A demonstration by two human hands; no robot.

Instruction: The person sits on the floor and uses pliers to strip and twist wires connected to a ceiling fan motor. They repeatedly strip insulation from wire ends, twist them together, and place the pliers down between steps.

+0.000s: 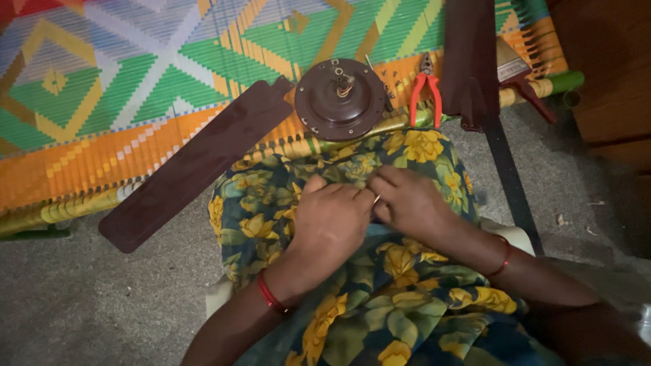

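Grey concrete floor (81, 305) fills the lower left of the frame, and a woven cot (135, 81) with green, orange and white patterns spans the top. On its edge, at upper centre, rests a brown ceiling fan motor (340, 99) with one fan blade (196, 166) reaching down to the left. Red-handled pliers (426, 88) lie just right of the motor, beside a second dark blade (468, 61). At centre, both hands rest on a lap covered in floral fabric (380, 305). The left hand (331, 220) and right hand (410, 200) meet fingertip to fingertip, curled, pinching something small and pale between them; what it is cannot be told
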